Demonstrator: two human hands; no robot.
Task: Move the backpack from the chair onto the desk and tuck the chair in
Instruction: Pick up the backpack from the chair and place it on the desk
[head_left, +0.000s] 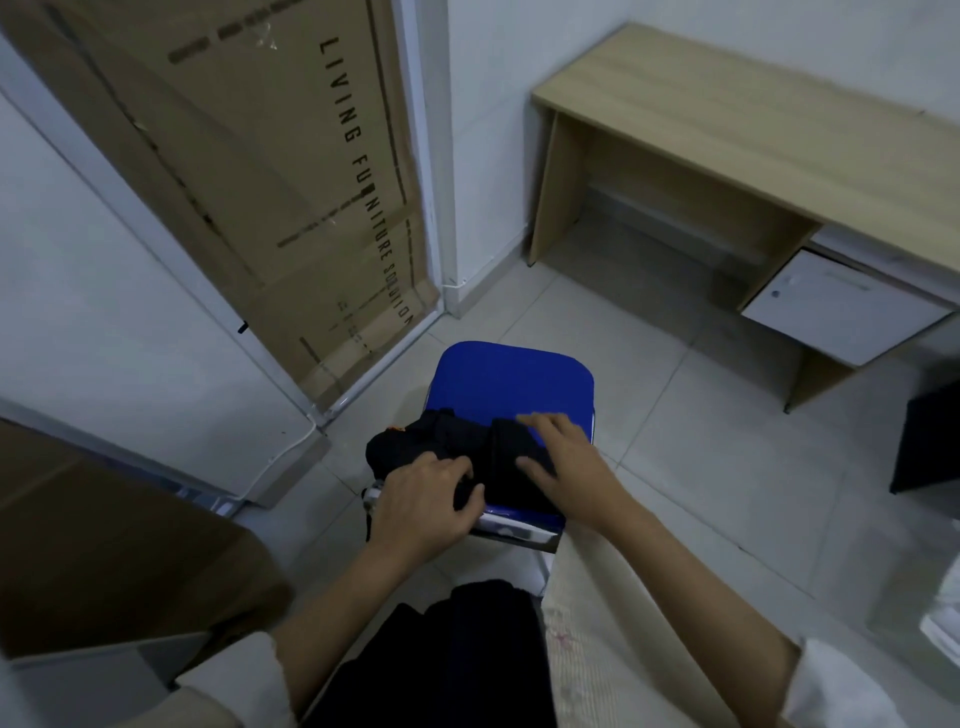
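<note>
A big flat cardboard box (249, 171) leans in the doorway at left. The wooden desk (753, 124) stands against the far wall, well apart from the blue chair (511, 382), with open tiled floor (675, 415) between. The black backpack (452, 447) lies on the chair seat. The left hand (423, 506) curls loosely over its near edge; the right hand (563, 457) rests on it, fingers spread flat.
</note>
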